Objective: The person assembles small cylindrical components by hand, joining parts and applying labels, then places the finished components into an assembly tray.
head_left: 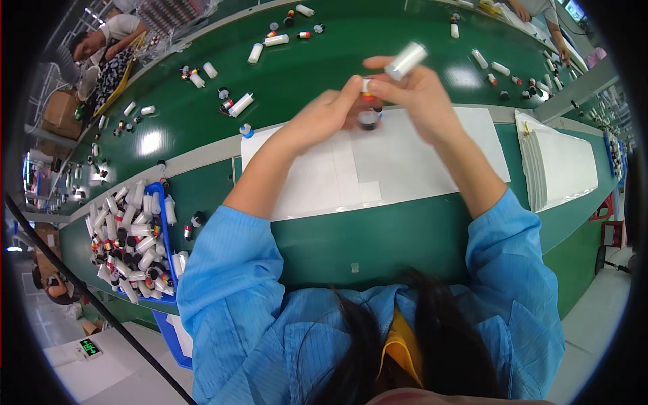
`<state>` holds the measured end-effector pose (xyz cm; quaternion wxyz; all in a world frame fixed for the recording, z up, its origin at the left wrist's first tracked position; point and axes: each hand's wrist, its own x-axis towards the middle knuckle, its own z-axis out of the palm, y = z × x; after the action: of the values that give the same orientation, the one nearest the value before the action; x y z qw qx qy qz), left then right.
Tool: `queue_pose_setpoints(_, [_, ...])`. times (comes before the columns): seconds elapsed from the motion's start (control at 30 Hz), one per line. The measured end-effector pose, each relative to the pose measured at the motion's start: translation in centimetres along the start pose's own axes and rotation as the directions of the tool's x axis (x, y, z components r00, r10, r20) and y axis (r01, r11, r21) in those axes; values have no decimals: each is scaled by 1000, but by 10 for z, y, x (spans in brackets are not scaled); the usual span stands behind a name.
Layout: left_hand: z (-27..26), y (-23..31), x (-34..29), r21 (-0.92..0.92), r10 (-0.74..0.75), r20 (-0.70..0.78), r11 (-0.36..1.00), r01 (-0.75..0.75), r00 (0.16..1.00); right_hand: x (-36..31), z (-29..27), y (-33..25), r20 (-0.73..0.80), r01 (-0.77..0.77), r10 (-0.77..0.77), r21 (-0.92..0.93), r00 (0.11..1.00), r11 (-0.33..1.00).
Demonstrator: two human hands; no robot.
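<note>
My left hand (317, 120) and my right hand (422, 101) meet above a white sheet (310, 179), their fingers closed. A white cylinder (408, 60) is held in my right hand, tilted up and to the right. Between the fingertips of both hands is a small part banded in white, yellow and red (367, 90). Just below it shows a dark round cap (368, 121) with a pale rim, blurred by motion. Whether the cap joins the banded part I cannot tell. My left fingers are partly hidden.
A blue tray (165, 233) heaped with white cylinders and dark caps stands at left. Cylinders (241, 104) lie scattered on the green conveyor (378, 30) beyond. A small blue-and-white bottle (246, 130) stands by the sheet. Stacked white sheets (560, 165) lie right. Other people work across the conveyor.
</note>
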<state>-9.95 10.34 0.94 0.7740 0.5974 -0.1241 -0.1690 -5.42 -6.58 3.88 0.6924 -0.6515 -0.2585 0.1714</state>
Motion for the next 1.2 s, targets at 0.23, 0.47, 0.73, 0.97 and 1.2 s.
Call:
queue_pose_setpoints(0.23, [-95,36,68,916,487,-328,-45,399,810,20,-99,10,-204,-80,-357,-940,912,333])
queue_pose_setpoints(0.47, [-141,1,144,731,550,-188,-475,491,813,-14,-53,30,94,311,-334,-655,938,689])
queue_pose_setpoints(0.73, [-95,17,77,952,574,-307,188,243,759,-65,6,22,490,475,-130,-691,862,544])
queue_pose_setpoints(0.97, [-76,8,19,910,366,-401,59,409,840,-99,43,24,444,424,30,-872,895,243])
queue_pose_setpoints(1.2, [-78,12,40,849,234,-458,-172,500,858,-41,29,13,459,200,409,-821,789,535])
